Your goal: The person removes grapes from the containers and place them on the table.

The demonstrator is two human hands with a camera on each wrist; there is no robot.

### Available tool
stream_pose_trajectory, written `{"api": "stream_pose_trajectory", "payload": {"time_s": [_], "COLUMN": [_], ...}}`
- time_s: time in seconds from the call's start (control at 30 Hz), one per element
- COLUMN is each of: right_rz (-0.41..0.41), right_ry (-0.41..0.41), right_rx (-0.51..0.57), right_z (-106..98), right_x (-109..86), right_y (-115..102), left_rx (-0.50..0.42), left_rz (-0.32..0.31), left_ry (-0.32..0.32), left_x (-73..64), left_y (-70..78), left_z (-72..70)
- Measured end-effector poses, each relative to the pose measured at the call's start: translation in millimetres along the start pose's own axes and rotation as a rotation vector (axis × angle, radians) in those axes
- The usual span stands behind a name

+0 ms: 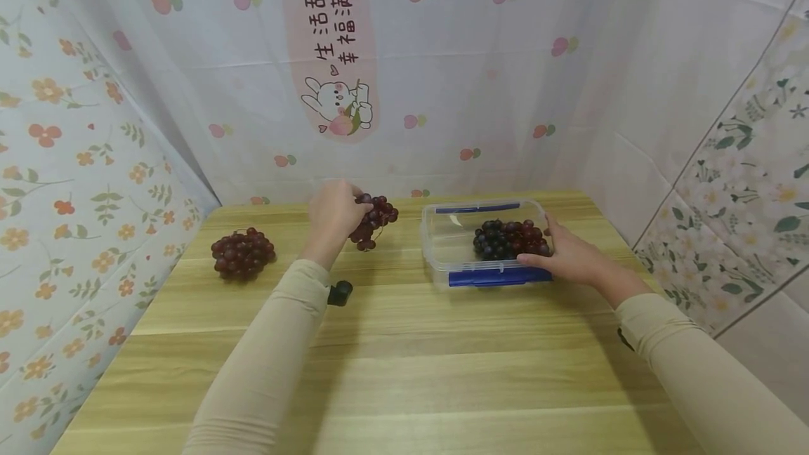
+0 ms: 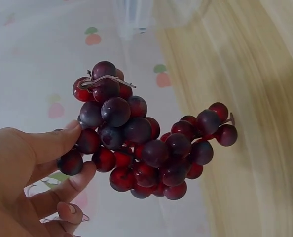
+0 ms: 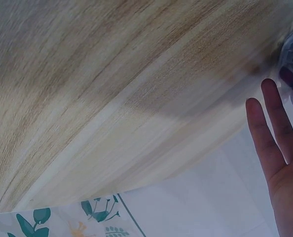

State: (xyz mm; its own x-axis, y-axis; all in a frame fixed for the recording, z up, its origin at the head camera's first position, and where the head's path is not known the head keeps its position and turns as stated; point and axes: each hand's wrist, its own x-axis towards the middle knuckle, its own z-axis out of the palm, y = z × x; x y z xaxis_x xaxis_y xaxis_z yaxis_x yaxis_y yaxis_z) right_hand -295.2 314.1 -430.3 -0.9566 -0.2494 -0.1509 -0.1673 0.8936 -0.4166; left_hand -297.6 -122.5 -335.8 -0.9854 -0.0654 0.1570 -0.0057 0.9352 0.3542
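Observation:
My left hand (image 1: 338, 213) pinches a bunch of dark red grapes (image 2: 146, 143) between thumb and fingers at one edge. The bunch hangs over the back of the table, left of a clear plastic container (image 1: 436, 244) with blue strips along front and back. Inside the container's right half lie black grapes (image 1: 491, 241) and red grapes (image 1: 527, 237). My right hand (image 1: 578, 255) holds the container at its right end, thumb over the front corner and fingers along the side. Two fingers (image 3: 265, 128) stretch out straight in the right wrist view; the thumb is hidden there.
Another bunch of dark red grapes (image 1: 243, 253) lies at the table's left. A small black device (image 1: 340, 293) sticks out beside the left cuff. White patterned cloth (image 1: 442, 90) hangs behind the wooden table (image 1: 442, 371), with flowered sheets at both sides.

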Motion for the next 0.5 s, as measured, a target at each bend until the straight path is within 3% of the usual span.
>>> {"api": "stream_pose_trajectory", "payload": {"time_s": [0.2, 0.4, 0.5], "right_rz": [0.001, 0.003, 0.005], "right_ry": [0.002, -0.002, -0.002], "right_rx": [0.005, 0.007, 0.007], "right_z": [0.8, 0.5, 0.7], "right_x": [1.6, 1.7, 2.0], "right_y": [-1.0, -1.5, -1.4], "left_rx": [-0.024, -0.094, -0.086], "left_rz": [0.007, -0.003, 0.017], "left_ry": [-0.012, -0.034, -0.033], "left_x": [0.8, 2.2, 2.4], "left_y": [-7.0, -3.6, -3.4], "left_z": [10.0, 14.6, 16.5]}}
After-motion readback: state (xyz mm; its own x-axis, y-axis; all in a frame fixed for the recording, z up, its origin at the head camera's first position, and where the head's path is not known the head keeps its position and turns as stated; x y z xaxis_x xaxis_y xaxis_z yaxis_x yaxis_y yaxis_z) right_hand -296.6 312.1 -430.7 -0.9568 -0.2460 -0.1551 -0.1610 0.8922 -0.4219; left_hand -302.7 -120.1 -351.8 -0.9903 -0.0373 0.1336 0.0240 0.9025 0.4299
